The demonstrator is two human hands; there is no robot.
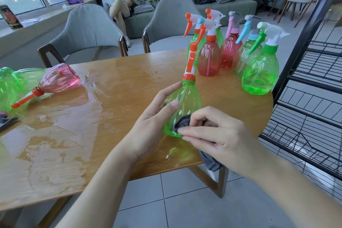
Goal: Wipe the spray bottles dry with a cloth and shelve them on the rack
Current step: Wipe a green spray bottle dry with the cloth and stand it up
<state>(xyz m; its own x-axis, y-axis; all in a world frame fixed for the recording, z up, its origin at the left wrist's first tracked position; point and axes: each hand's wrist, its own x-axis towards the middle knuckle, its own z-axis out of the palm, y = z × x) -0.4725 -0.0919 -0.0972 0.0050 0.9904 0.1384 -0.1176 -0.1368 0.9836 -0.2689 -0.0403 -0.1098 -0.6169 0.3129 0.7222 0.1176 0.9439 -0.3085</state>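
The left hand grasps the green bottle near the tabletop's 5 o'clock edge while the right hand pinches the grey cloth against its base; wet plastic could slip, toppling into the bottles at 1 o'clock.

Grey cloth mostly hidden under right hand; rack cut off.

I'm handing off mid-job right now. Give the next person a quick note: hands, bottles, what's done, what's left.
Left hand: grip on the green bottle.
Right hand: holds the grey cloth against the bottle's base.
Six bottles stand at the table's far right; a pink one and a green one lie at the left by spilled water.
Rack shelves in view hold no bottles.
Left: finish wiping, shelve all.
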